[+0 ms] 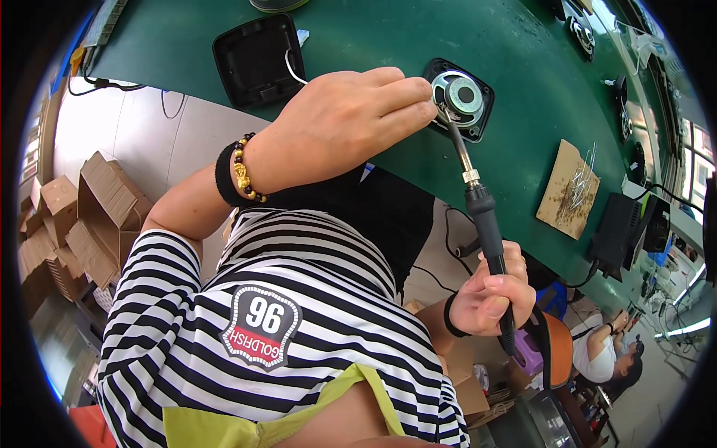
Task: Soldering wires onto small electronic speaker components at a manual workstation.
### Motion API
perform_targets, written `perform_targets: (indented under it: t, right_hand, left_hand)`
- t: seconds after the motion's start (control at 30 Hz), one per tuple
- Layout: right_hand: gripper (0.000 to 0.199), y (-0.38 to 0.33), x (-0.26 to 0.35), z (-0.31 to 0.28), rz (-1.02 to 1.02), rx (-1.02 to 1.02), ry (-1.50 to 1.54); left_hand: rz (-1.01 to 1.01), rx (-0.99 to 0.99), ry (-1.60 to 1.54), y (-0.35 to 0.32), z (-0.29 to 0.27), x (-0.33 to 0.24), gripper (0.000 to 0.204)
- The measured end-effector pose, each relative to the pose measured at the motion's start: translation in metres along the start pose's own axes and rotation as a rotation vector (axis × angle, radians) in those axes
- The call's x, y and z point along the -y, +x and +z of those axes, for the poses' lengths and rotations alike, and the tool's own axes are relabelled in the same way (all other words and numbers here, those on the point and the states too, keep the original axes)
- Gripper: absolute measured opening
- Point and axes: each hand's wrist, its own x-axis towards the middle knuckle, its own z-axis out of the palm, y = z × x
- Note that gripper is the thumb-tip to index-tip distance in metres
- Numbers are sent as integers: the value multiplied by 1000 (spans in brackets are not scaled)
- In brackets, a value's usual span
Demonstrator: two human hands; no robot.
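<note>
A round speaker (464, 99) with a silver back and black square frame lies face down on the green bench top. Beside its terminal, my left hand (343, 123) has its fingertips pinched together, hiding what is between them. From an open black plastic housing (252, 60), a white wire (294, 69) runs out and disappears beneath that hand. My right hand (494, 297) grips a black soldering iron (487, 220) by its rear handle. The iron's metal tip reaches the speaker's terminal, right at my left fingertips.
To the right lies a piece of cardboard (551, 203) with thin silvery wire pieces on it. A black box-shaped unit (614, 231) with a cable stands past it. More speakers (581, 37) line the far right. Cardboard boxes (97, 216) are stacked on the left floor; a person (605, 355) sits far right.
</note>
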Motion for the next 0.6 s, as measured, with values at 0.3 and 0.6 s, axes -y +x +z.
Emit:
perform_targets:
  t: [0.3,0.6]
  right_hand:
    - [27,4,-3,3,0,56,-25]
    - [26,4,2,10,18,2,-53]
  left_hand:
    - [-3,-2,15,0,0,0,27]
    - [-7,4,2,0,-1,-1,28]
